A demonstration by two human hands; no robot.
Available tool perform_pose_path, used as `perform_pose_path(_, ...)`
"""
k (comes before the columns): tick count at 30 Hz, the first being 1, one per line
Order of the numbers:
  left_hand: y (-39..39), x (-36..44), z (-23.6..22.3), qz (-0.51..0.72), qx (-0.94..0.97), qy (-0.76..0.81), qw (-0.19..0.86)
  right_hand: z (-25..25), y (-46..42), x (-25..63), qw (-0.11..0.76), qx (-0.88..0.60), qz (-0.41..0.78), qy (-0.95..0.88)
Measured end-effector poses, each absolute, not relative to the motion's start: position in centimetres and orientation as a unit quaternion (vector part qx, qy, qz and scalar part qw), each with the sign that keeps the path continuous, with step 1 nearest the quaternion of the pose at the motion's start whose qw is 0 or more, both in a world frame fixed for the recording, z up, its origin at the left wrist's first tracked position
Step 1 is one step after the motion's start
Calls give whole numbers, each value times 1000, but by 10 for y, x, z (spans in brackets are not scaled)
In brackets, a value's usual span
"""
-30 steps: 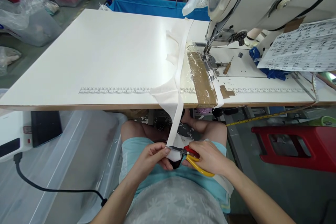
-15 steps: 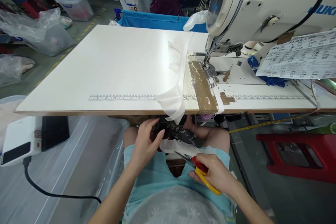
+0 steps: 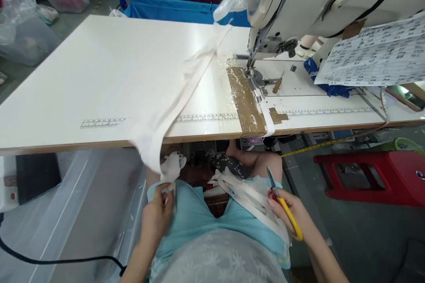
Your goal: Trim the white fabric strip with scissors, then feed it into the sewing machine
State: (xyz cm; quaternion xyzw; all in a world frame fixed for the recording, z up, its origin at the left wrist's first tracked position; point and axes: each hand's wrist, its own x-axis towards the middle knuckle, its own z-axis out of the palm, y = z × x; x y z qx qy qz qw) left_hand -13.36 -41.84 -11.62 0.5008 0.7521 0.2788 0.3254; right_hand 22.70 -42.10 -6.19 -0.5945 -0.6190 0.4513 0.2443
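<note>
My left hand (image 3: pixel 158 210) is closed on the end of a white fabric piece (image 3: pixel 172 112), which runs from the sewing table down over its front edge. In my right hand (image 3: pixel 287 212) is a pair of scissors (image 3: pixel 288 219) with yellow and red handles, the blades together and tilted up and forward. More white fabric strips (image 3: pixel 244 192) lie across my lap, between the two hands. The scissors are apart from the fabric in my left hand.
A sewing machine (image 3: pixel 299 4) stands on the white table (image 3: pixel 99 75), right of the fabric. Written paper (image 3: pixel 375 59) hangs off it. Clear plastic bins (image 3: pixel 96 212) are at my left, a red stool (image 3: pixel 372 177) at my right. A blue cloth trough (image 3: pixel 172 9) runs behind the table.
My left hand has moved left and down and has taken hold of the white fabric, pulling it leftward across the table. My right hand has shifted right with the scissors, blades turned upward.
</note>
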Motion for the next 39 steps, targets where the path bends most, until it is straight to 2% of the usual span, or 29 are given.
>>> perform_pose_path(4,-424,-82,-72,289,499,544,610,-63,-413,210,228,-573,475,-628)
perform_pose_path(6,-414,-63,-53,289,477,471,683,-60,-409,202,215,-555,485,-641)
perform_pose_path(8,-403,-55,-43,286,512,491,644,-54,-407,196,193,-538,500,-651)
perform_pose_path(12,-390,-54,-40,307,616,559,463,-46,-402,191,130,-500,529,-673)
perform_pose_path(14,-389,-55,-40,307,596,549,499,-46,-398,191,102,-484,533,-687)
perform_pose_path(18,-390,-54,-41,268,437,500,698,-46,-387,187,77,-440,533,-719)
perform_pose_path(20,-391,-55,-41,264,373,487,744,-45,-380,184,67,-415,536,-732)
perform_pose_path(26,-388,-63,-45,274,312,480,773,-41,-364,176,36,-369,544,-752)
perform_pose_path(34,-385,-68,-47,275,314,482,770,-37,-369,171,19,-432,428,-794)
perform_pose_path(39,-385,-70,-49,278,323,469,774,-44,-374,172,7,-457,401,-794)
